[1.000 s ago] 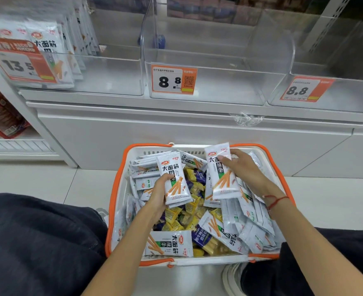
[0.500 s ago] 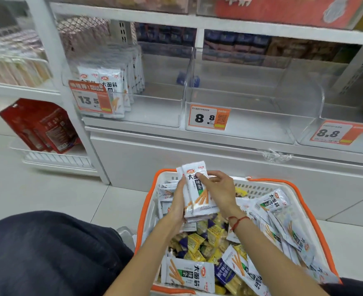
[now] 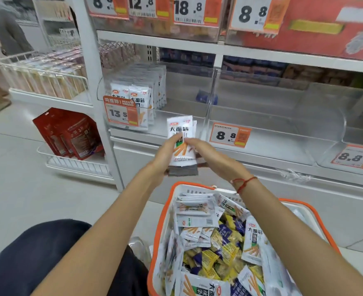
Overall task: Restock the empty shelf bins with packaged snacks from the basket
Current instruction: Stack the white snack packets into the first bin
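Both hands, left hand (image 3: 167,153) and right hand (image 3: 206,155), grip a stack of snack packets (image 3: 181,144) between curled fingers, above the basket (image 3: 162,218). Just beyond the fingers stands the clear shelf bin (image 3: 185,116); the stack probably should stay squared and upright while sliding in beside the packets already there.

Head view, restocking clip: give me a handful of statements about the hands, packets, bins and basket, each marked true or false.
1. Both hands hold one stack of white snack packets above the basket. True; left hand, right hand.
2. The bin with the 13.5 price tag is empty. False: white packets stand upright in its left part.
3. The basket holds only white packets. False: yellow and blue wrapped snacks lie among them.
4. The bin behind the middle 8.8 tag has no packets in it. True.
5. A red string circles the left wrist. False: the right wrist.
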